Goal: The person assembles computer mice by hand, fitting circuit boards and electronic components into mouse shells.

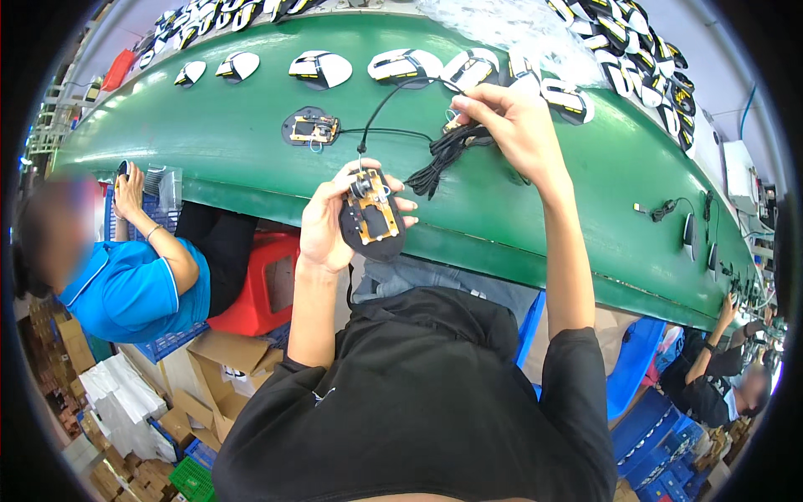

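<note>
In my left hand (322,222) is a black oval mouse base with an orange circuit board (372,209), held tilted up over the near edge of the green bench. A black cable (378,109) rises from its top and arcs across to my right hand (510,125), whose thumb and fingers are pinched together around it. Below those fingers lies a tied bundle of black cable (441,163). A second mouse base with a bare board (314,128) rests on the bench beyond my left hand, its cable running toward the bundle.
White-and-black mouse shells (322,69) stand in a row along the far side of the green bench (226,125). More shells are heaped at the back right (623,50), beside clear plastic bags (510,29). Co-workers sit at left (142,276) and far right (711,376).
</note>
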`<state>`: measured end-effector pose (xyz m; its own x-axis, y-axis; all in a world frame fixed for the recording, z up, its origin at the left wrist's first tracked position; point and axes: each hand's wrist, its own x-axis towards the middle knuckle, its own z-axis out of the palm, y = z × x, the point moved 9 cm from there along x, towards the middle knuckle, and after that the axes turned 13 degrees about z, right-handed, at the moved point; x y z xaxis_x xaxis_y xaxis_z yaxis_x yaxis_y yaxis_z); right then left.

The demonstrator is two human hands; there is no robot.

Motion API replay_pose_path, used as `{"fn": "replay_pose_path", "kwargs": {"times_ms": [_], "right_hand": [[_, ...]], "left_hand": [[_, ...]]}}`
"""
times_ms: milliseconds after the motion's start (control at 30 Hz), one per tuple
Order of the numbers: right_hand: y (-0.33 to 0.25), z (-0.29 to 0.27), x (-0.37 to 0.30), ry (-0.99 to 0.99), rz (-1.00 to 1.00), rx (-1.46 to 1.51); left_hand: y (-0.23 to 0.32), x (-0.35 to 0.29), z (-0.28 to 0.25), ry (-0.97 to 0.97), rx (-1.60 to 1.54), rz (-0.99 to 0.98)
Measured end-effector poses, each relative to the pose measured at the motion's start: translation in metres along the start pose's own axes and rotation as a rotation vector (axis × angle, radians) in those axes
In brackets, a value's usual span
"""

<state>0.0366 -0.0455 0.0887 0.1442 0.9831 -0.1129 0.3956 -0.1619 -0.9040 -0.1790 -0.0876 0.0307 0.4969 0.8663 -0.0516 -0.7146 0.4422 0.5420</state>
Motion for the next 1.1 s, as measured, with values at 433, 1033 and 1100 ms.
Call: {"fn": "replay_pose_path", "kwargs": {"times_ms": [433, 1033, 1100], "right_hand": [[0.045, -0.020, -0.065, 0.263, 0.030, -0.226], [0.061, -0.018, -0.101, 0.558, 0.068, -0.053], [0.069, -0.019, -0.098, 0.551, 0.210, 0.065]], "left_hand": [[-0.026, 0.008, 0.001, -0.018, -0.007, -0.080], [0.017, 0.032, 0.022, -0.090, 0.338, 0.037], [0.018, 0.032, 0.039, -0.243, 0.270, 0.006]]}}
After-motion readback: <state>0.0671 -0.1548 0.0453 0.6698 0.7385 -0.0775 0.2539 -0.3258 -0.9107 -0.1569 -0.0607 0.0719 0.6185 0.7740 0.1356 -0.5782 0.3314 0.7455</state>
